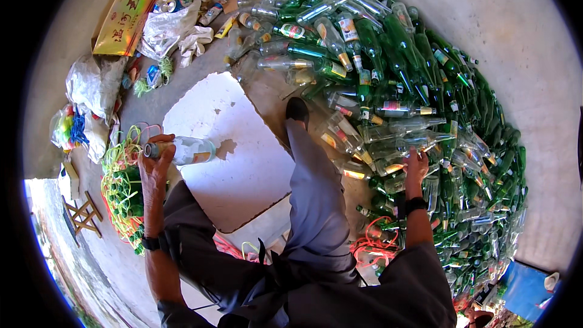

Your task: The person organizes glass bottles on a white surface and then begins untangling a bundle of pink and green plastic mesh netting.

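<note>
My left hand (159,157) is closed round the neck of a clear glass bottle (195,150) with a label. The bottle lies sideways above the left edge of a worn white board (237,140) in front of me. On the right, my right hand (416,167) reaches into a large heap of bottles (401,54), mostly green with some clear ones. Its fingers are bent at a clear glass bottle (425,138) lying at the near side of the heap, and they partly hide behind it.
By my left knee stands a netted bundle of green bottles (124,191) tied with yellow-green and red cord. Plastic bags (170,27) and a yellow-gold carton (126,17) lie at the far left. Red cord (370,244) lies near my right thigh. A blue container (527,288) stands at the lower right.
</note>
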Available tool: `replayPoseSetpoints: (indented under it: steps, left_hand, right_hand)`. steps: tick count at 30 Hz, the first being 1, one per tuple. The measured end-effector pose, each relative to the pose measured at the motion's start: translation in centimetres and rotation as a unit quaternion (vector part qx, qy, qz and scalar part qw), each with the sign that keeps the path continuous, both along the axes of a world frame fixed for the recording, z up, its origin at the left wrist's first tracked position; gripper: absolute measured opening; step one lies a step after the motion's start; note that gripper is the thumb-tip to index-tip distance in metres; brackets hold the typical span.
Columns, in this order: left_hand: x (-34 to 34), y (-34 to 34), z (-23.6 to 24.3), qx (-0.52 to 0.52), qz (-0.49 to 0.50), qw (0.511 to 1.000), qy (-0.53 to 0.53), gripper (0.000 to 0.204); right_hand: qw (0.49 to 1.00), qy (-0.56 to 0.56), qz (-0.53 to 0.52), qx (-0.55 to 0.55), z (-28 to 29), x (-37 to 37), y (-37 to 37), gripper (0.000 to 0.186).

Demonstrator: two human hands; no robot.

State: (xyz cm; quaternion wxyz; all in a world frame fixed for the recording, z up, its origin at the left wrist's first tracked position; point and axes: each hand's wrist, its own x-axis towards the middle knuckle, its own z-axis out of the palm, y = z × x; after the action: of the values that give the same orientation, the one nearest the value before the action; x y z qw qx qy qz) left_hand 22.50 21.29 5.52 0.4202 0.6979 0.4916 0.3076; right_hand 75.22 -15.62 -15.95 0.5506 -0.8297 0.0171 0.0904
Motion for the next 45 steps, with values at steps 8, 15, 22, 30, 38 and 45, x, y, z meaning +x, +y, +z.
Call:
replayPoseSetpoints:
  steps: [8,15,22,30,38,45]
  left_hand:
    - [0.1,0.2,-0.7,-0.007,-0.004,1.000,-0.029,0.030]
    - [0.0,0.1,-1.0,-0.007,-0.002,1.000,-0.021,0.027]
    - [0.4,0.0,-0.8,-0.005,-0.005,0.999,-0.034,0.023]
    - [-0.9,0.3,-2.2,0.004,0.007,1.000,-0.017,0.024]
    - [-1.0,0.1,-2.2,-0.011,0.017,1.000,0.004,0.033]
    - [-1.1,-0.1,-2.4,0.153,-0.017,0.979,0.132,0.030]
  right_hand:
    - [0.997,0.080,0.009,0.019,-0.2,3.4,1.0,0.035]
    - [0.998,0.018,0.042,-0.040,0.0,2.8,1.4,0.038]
    - [0.992,-0.032,0.073,-0.094,1.8,0.8,1.9,0.039]
    - [0.985,-0.110,0.126,-0.033,7.3,-1.6,3.8,0.039]
    - [0.918,-0.199,0.323,-0.115,17.8,-7.0,11.9,0.032]
    - [0.826,-0.248,0.506,0.003,24.3,-16.8,22.7,0.020]
